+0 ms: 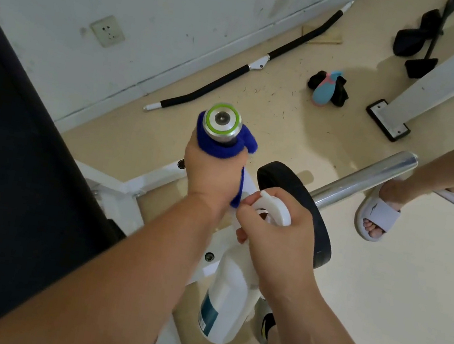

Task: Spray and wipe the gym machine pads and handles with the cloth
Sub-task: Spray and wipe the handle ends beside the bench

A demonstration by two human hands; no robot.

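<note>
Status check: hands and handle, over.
Left hand grips blue cloth round handle. Right hand holds spray bottle. Weight plate just behind right hand.

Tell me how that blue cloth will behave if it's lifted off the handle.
Probably floppy: the blue cloth wraps round the handle, and a tail hangs limp below the left hand. Likely light, as it looks thin and small beside the hand. Its fuzzy surface should grip rather than slip.

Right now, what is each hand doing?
Left hand: grips the blue cloth wrapped around the machine handle.
Right hand: grips the white spray bottle at its trigger.
</note>
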